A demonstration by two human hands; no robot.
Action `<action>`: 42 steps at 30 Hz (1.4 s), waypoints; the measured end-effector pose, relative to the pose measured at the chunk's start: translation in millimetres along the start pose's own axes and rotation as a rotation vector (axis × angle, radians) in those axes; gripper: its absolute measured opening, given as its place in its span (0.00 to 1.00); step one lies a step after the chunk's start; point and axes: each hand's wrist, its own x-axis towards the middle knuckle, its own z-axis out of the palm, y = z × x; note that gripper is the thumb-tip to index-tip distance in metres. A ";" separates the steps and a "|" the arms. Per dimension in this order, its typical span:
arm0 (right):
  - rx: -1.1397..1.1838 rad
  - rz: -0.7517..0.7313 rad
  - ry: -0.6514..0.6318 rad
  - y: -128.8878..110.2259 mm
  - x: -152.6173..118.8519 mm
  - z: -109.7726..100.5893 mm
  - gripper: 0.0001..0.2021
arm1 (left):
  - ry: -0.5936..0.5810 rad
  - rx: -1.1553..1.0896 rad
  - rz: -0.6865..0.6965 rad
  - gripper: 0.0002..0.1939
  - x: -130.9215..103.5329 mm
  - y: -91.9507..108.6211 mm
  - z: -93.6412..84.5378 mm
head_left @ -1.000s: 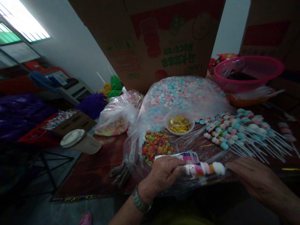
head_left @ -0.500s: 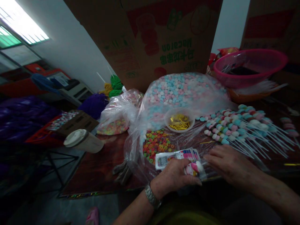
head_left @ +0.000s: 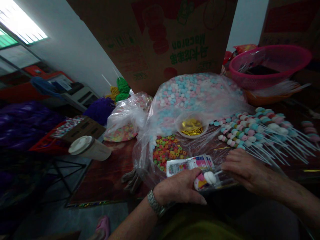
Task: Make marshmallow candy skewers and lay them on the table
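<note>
My left hand (head_left: 181, 187), with a metal watch at the wrist, is closed around a small printed wrapper (head_left: 200, 181) from which a white candy (head_left: 210, 178) shows. A short white stick points from the candy toward my right hand (head_left: 243, 168), whose bent fingers are pressed together over clear plastic; what they pinch is hidden. Behind my left hand lies a fanned stack of printed wrappers (head_left: 190, 163). Candy skewers (head_left: 252, 130) on white sticks are piled beyond my right hand. A clear bowl (head_left: 192, 132) holds gold ties.
A large bag of pastel candies (head_left: 190, 93) stands before a cardboard box (head_left: 160, 43). Ring candies (head_left: 167, 150) lie left of the bowl. A lidded cup (head_left: 90, 148) leans at the left, grey gloves (head_left: 131, 180) near the front edge, a pink basket (head_left: 270, 63) at the right.
My left hand has shifted slightly left and lower, and more of the white candy and its stick shows. My right hand has moved slightly right. The view has tilted a little.
</note>
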 end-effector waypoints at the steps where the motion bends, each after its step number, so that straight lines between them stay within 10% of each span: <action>1: -0.004 -0.023 0.015 -1.3 1.2 -2.0 0.11 | -0.056 -0.078 0.010 0.33 -0.3 -1.8 0.1; 8: 0.042 -0.159 0.058 -12.3 6.2 -6.7 0.10 | -0.524 -0.683 -0.095 0.46 4.0 0.9 2.2; 18: 0.071 0.052 0.035 -21.1 2.4 25.1 0.10 | -0.006 0.144 -0.029 0.42 9.8 2.0 -0.5; 24: 0.144 0.043 -0.039 -16.1 -2.8 19.3 0.09 | -0.094 0.253 -0.149 0.26 -6.6 -1.9 -7.9; 42: 0.081 0.160 -0.055 -29.5 -0.3 31.1 0.11 | 0.286 0.642 -0.216 0.17 3.9 11.7 19.3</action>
